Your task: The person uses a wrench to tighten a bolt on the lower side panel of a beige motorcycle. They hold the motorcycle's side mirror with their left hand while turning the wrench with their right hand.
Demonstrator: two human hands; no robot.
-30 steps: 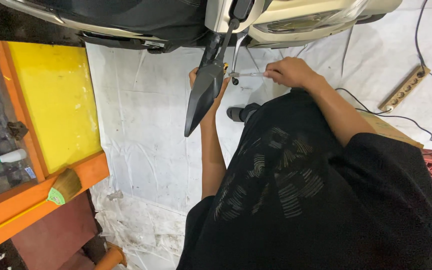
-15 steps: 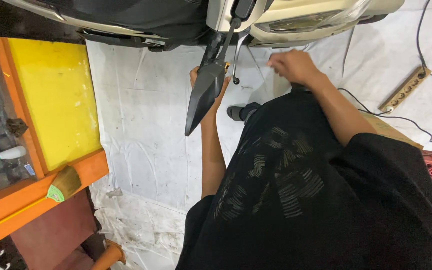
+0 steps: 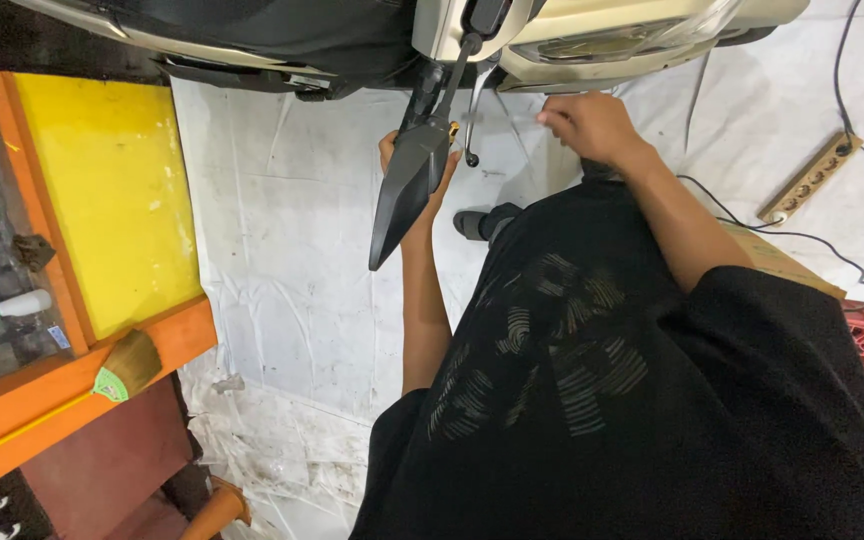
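Green triangular label (image 3: 110,384) on the brush (image 3: 132,363).

The person wears a loose black short-sleeved shirt (image 3: 592,400) with a faded grey brush-stroke print; both forearms are bare.

Scooter body (image 3: 352,30) blocks above; white floor sheet (image 3: 292,260) lies open.

Beside the white floor sheet (image 3: 292,260) lies a yellow board (image 3: 102,200) framed in orange. On the sheet, a black mirror (image 3: 407,185), a tan power strip (image 3: 812,178); a black shirt (image 3: 592,400) bears grey brush-stroke print.
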